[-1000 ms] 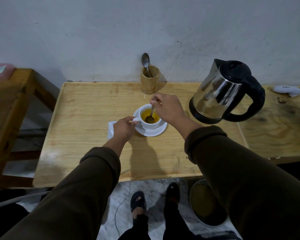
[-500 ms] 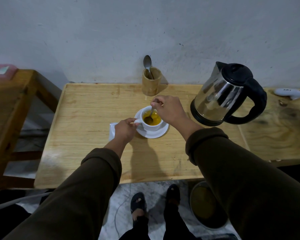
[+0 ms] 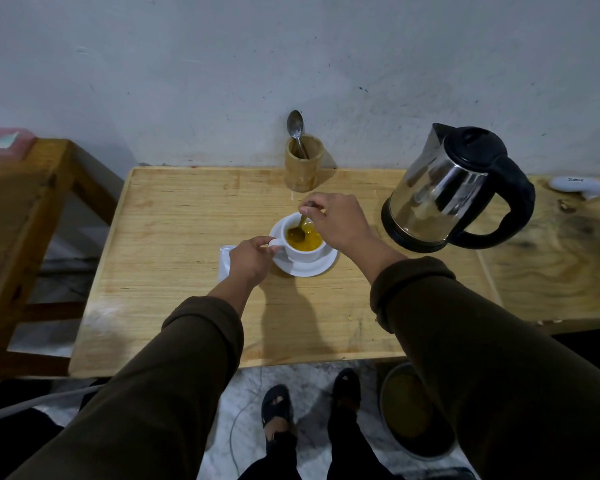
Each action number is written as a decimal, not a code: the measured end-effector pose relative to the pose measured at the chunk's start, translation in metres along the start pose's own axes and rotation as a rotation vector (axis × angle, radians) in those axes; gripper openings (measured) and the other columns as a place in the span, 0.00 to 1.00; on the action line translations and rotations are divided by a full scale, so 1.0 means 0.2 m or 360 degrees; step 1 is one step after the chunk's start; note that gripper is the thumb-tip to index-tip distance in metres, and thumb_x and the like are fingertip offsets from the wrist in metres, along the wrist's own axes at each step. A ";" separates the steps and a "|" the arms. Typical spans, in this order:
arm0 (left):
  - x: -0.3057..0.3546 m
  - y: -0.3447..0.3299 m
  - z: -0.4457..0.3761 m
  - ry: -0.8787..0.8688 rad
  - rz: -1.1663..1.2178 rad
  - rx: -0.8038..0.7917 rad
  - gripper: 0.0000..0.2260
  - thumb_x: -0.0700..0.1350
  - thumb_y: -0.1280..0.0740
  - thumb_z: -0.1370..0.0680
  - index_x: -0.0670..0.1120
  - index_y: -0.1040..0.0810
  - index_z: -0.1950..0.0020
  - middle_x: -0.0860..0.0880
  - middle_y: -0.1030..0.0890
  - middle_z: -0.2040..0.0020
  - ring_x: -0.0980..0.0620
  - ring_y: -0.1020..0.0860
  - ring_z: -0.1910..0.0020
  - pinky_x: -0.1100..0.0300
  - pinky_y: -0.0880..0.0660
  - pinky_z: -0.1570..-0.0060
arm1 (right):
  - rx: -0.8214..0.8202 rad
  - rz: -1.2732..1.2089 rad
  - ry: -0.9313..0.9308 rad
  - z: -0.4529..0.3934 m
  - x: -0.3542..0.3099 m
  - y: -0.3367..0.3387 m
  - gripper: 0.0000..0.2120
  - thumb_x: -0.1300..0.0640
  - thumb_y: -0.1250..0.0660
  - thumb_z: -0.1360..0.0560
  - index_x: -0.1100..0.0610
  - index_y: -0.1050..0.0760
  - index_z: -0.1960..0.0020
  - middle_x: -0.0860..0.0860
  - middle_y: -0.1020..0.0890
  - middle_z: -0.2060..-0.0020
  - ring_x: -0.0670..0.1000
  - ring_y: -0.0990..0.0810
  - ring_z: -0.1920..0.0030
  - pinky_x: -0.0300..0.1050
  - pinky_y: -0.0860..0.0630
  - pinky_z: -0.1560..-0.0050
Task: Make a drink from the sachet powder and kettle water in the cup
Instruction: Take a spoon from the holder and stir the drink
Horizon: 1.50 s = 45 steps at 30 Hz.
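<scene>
Yellow drink in my white cup (image 3: 303, 252) on its saucer (image 3: 321, 268). My left hand (image 3: 252, 259) pinches the cup's handle, and my right hand (image 3: 336, 221) grips a spoon (image 3: 298, 230) dipped in the liquid, kettle (image 3: 454, 188) nearby.

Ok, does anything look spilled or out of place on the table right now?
Nothing stands out. The cup sits upright on its saucer, yellow drink inside, no spill visible. The left hand holds its handle; the right hand holds a spoon in it. The kettle stands upright.
</scene>
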<state>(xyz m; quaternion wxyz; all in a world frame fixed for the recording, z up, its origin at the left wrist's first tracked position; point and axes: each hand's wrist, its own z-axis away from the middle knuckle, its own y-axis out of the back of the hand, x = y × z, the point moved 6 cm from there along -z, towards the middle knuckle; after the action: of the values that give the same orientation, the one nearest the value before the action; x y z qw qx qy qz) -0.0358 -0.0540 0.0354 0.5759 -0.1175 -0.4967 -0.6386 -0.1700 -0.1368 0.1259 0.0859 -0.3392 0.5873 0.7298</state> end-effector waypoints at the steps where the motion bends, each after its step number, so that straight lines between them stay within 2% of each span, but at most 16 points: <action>1: 0.00 0.00 0.00 0.0003 0.0005 -0.0003 0.15 0.49 0.37 0.21 0.49 0.23 0.35 0.47 0.22 0.54 0.52 0.27 0.55 0.62 0.34 0.55 | -0.0012 -0.0019 -0.0007 0.00 0.00 0.00 0.09 0.53 0.36 0.23 0.53 0.19 0.50 0.51 0.15 0.54 0.52 0.20 0.50 0.48 0.23 0.48; 7: 0.00 0.00 0.01 -0.0013 -0.0009 0.0007 0.14 0.49 0.38 0.21 0.49 0.23 0.36 0.43 0.18 0.48 0.52 0.27 0.54 0.62 0.33 0.54 | 0.0028 0.0142 0.0027 0.00 0.01 0.04 0.09 0.55 0.40 0.22 0.56 0.21 0.49 0.54 0.18 0.52 0.54 0.21 0.49 0.50 0.24 0.49; 11: 0.00 0.00 0.01 -0.0002 -0.0008 0.0005 0.14 0.49 0.37 0.21 0.50 0.23 0.36 0.45 0.20 0.54 0.51 0.26 0.55 0.61 0.31 0.59 | 0.0086 0.0180 0.0002 0.01 0.02 0.06 0.11 0.54 0.40 0.21 0.54 0.19 0.47 0.54 0.20 0.48 0.53 0.23 0.47 0.47 0.27 0.50; 14: 0.00 0.00 0.00 0.0001 -0.0015 0.0015 0.14 0.49 0.37 0.21 0.50 0.23 0.36 0.46 0.20 0.55 0.51 0.26 0.55 0.60 0.31 0.55 | 0.0080 0.0107 0.0033 0.02 0.01 0.04 0.11 0.54 0.38 0.22 0.54 0.18 0.48 0.53 0.18 0.48 0.53 0.22 0.47 0.47 0.26 0.49; 18: 0.00 0.00 0.00 0.0009 0.0009 0.0023 0.14 0.50 0.37 0.21 0.51 0.23 0.36 0.47 0.22 0.57 0.50 0.26 0.56 0.60 0.31 0.55 | 0.0026 0.0017 0.0070 0.03 0.00 0.01 0.09 0.54 0.36 0.24 0.54 0.17 0.50 0.51 0.16 0.50 0.52 0.21 0.48 0.49 0.24 0.46; 22: -0.01 0.00 0.01 0.0008 0.0016 0.0027 0.15 0.50 0.38 0.21 0.51 0.23 0.36 0.44 0.19 0.50 0.50 0.26 0.54 0.61 0.31 0.53 | 0.0004 0.0037 0.0072 0.03 0.00 0.03 0.08 0.55 0.37 0.23 0.55 0.19 0.52 0.52 0.17 0.52 0.51 0.22 0.51 0.49 0.24 0.48; 25: 0.00 0.00 0.01 -0.0005 0.0007 0.0042 0.15 0.50 0.37 0.21 0.50 0.23 0.36 0.43 0.18 0.43 0.47 0.23 0.47 0.61 0.31 0.50 | 0.0009 0.0176 0.0085 0.03 0.00 0.05 0.10 0.55 0.39 0.22 0.56 0.20 0.49 0.52 0.19 0.50 0.53 0.22 0.49 0.49 0.25 0.49; 29: -0.01 0.00 0.00 -0.0005 0.0013 0.0041 0.15 0.50 0.37 0.21 0.50 0.23 0.36 0.42 0.18 0.45 0.50 0.26 0.54 0.60 0.30 0.52 | 0.0058 0.0284 0.0084 0.04 0.00 0.06 0.12 0.54 0.41 0.21 0.53 0.20 0.46 0.52 0.18 0.48 0.53 0.22 0.47 0.46 0.26 0.50; 34: -0.01 -0.01 0.00 0.0014 0.0045 0.0043 0.15 0.50 0.37 0.21 0.50 0.23 0.36 0.45 0.22 0.57 0.51 0.27 0.63 0.60 0.32 0.57 | 0.0043 0.0216 0.0085 0.04 -0.01 0.03 0.12 0.52 0.38 0.22 0.51 0.18 0.46 0.50 0.16 0.47 0.52 0.20 0.45 0.49 0.24 0.45; 35: -0.01 -0.01 0.00 0.0013 0.0042 0.0039 0.15 0.50 0.37 0.21 0.50 0.23 0.36 0.44 0.21 0.56 0.50 0.25 0.62 0.59 0.31 0.57 | 0.0033 0.0196 0.0094 0.05 -0.02 0.02 0.11 0.52 0.37 0.23 0.51 0.18 0.46 0.49 0.15 0.47 0.52 0.20 0.45 0.50 0.23 0.45; 38: -0.01 0.00 0.01 0.0015 0.0034 0.0041 0.15 0.50 0.37 0.21 0.51 0.23 0.36 0.42 0.18 0.46 0.44 0.21 0.46 0.57 0.28 0.50 | -0.0003 0.0120 0.0106 0.05 -0.02 0.01 0.10 0.52 0.36 0.24 0.51 0.17 0.49 0.49 0.14 0.50 0.52 0.19 0.48 0.51 0.23 0.46; 39: -0.02 0.00 0.00 0.0019 0.0036 0.0046 0.15 0.50 0.37 0.21 0.51 0.23 0.36 0.41 0.18 0.44 0.44 0.22 0.44 0.57 0.27 0.48 | -0.0018 0.0111 0.0104 0.05 -0.01 0.01 0.09 0.52 0.36 0.24 0.52 0.17 0.50 0.49 0.14 0.51 0.51 0.19 0.49 0.51 0.22 0.46; 43: -0.02 -0.01 0.00 0.0017 0.0048 0.0056 0.15 0.50 0.37 0.21 0.51 0.23 0.36 0.42 0.19 0.43 0.49 0.26 0.52 0.59 0.30 0.51 | -0.0077 0.0147 0.0081 0.05 0.01 0.03 0.08 0.53 0.36 0.24 0.52 0.19 0.50 0.50 0.15 0.54 0.51 0.20 0.51 0.49 0.22 0.49; 45: -0.02 -0.01 0.00 0.0015 0.0054 0.0053 0.15 0.50 0.38 0.21 0.51 0.23 0.36 0.43 0.19 0.41 0.50 0.26 0.51 0.59 0.30 0.50 | -0.0110 0.0195 0.0088 0.05 0.01 0.04 0.07 0.54 0.35 0.24 0.53 0.20 0.50 0.51 0.16 0.53 0.52 0.20 0.51 0.48 0.22 0.50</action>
<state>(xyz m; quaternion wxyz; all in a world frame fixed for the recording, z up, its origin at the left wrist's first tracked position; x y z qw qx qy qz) -0.0364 -0.0525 0.0318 0.5908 -0.1132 -0.5026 -0.6210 -0.1804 -0.1316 0.1321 0.0130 -0.3254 0.5835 0.7440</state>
